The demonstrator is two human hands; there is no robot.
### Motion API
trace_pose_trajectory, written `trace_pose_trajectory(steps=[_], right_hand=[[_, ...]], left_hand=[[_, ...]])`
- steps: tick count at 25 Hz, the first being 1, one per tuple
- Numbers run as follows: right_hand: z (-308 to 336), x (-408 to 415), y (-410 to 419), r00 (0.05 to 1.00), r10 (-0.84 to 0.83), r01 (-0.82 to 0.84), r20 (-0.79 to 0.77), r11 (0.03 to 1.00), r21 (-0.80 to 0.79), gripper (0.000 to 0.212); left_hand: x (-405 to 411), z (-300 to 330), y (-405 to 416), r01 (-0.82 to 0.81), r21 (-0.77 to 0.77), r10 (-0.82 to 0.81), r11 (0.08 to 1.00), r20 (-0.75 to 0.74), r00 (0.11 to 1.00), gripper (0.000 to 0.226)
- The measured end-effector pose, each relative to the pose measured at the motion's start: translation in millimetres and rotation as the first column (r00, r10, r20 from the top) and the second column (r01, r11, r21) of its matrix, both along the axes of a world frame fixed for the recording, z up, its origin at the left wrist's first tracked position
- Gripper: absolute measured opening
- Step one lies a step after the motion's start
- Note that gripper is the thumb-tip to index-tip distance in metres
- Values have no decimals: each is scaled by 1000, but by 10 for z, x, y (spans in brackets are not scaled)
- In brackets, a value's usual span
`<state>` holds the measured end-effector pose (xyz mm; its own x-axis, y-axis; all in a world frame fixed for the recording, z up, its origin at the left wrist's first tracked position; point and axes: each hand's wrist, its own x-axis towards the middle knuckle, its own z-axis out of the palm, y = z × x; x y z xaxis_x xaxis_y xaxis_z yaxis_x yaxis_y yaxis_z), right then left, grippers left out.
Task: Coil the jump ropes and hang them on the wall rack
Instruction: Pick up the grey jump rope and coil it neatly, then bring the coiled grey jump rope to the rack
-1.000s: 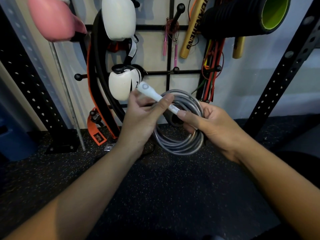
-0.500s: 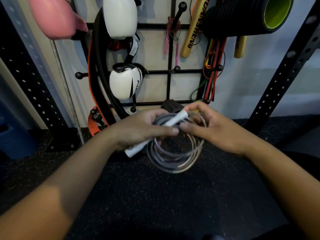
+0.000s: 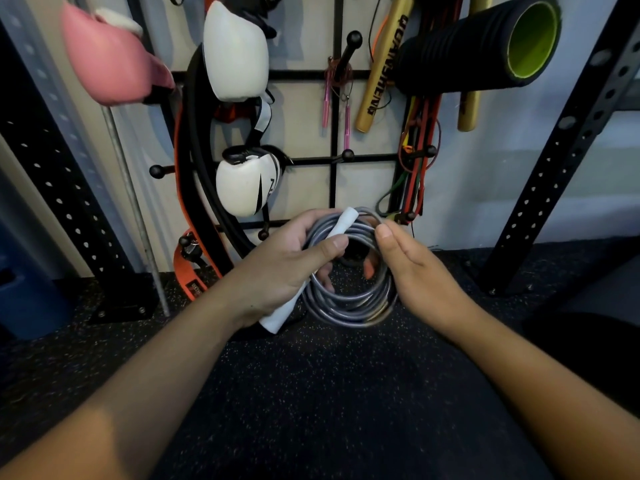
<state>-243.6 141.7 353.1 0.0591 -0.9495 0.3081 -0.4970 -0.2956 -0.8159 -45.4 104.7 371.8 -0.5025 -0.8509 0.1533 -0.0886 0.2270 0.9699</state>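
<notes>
Left hand [image 3: 280, 268] grips handle [image 3: 337, 226] against coil [image 3: 349, 299]; right hand [image 3: 412, 268] cups coil's side, fingers curled through; keep loops bunched.

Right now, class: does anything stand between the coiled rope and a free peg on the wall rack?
Nothing visible does: the rope is held just below the bare peg, with open air between.

Light: dim, even indoor light — wall brighter than the dark floor [image 3: 311, 393]
Blur: pink glove [image 3: 107, 60] and coiled rope [image 3: 349, 299] smeared
Edges: wide-angle bending — uprights lean outward
</notes>
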Motion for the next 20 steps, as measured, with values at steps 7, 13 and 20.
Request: trace_pose_trajectory(steps=[7,13,20], right_hand=[[40,-39,79,997,5,0,78,998,-65,27],[221,-195,-170,984,-56,81,169,986,-145,31],[437,-510,-1196,987,-113,137,111,959,-247,39]], left_hand=[[-54,56,56,-31,-136,44,990,94,995,43],[-298,251,-202,-112,-413,236,904,261,936,45],[-754,264,-1161,-208,-507,355,836,212,911,61]])
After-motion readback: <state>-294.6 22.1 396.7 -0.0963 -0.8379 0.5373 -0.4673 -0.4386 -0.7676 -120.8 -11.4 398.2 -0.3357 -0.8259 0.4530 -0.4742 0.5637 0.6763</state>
